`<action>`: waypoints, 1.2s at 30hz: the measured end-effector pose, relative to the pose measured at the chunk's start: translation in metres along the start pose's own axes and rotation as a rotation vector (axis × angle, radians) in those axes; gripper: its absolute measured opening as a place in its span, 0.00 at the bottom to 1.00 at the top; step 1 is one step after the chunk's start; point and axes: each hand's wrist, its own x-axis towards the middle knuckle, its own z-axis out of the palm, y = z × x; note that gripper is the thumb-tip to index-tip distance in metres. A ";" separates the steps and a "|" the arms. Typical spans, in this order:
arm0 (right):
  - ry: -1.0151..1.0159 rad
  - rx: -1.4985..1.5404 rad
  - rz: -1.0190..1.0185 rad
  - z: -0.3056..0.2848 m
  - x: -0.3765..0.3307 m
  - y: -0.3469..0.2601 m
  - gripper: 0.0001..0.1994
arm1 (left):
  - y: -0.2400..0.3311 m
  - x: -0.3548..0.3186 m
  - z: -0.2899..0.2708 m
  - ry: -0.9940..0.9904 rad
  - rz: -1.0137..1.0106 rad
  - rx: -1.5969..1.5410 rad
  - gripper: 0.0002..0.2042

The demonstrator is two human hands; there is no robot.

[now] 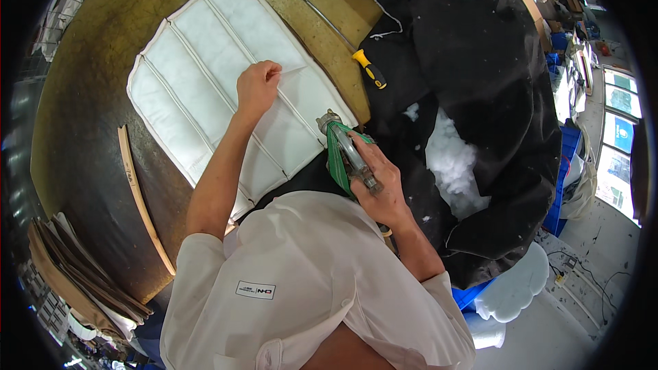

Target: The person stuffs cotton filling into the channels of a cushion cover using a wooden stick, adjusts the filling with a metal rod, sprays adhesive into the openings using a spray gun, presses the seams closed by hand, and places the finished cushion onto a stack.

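Observation:
A white padded panel [226, 34] with lengthwise seams and a scalloped far edge lies flat in front of me. My left hand [258, 88] is over its middle, fingers pinched on a raised fold of the panel's thin white fabric [291, 77]. At the panel's near right corner, my right hand [381, 188] grips a metal plier-like tool [353, 157] wrapped with a green band. The tool's head points away from me, over the panel's edge; whether its jaws touch the fabric I cannot tell.
A screwdriver [363, 60] with a yellow-black handle lies beyond the panel. Black fabric [473, 48] covers the right side, with white fluffy stuffing [449, 157] in its opening. A curved wooden strip [137, 192] and stacked brown pieces [65, 267] are at left.

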 end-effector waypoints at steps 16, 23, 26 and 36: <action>0.032 0.005 -0.020 0.006 0.002 0.003 0.40 | -0.001 0.008 -0.011 -0.125 -0.182 -0.137 0.06; 0.000 -0.023 -0.076 0.002 0.000 -0.006 0.40 | 0.001 -0.015 -0.033 0.002 -0.071 -0.146 0.11; -0.099 0.000 0.017 0.002 -0.005 -0.016 0.41 | 0.008 -0.050 -0.057 -0.014 0.112 0.186 0.16; -0.291 0.030 -0.031 0.030 0.007 -0.037 0.41 | -0.035 -0.062 -0.057 0.022 0.136 0.252 0.08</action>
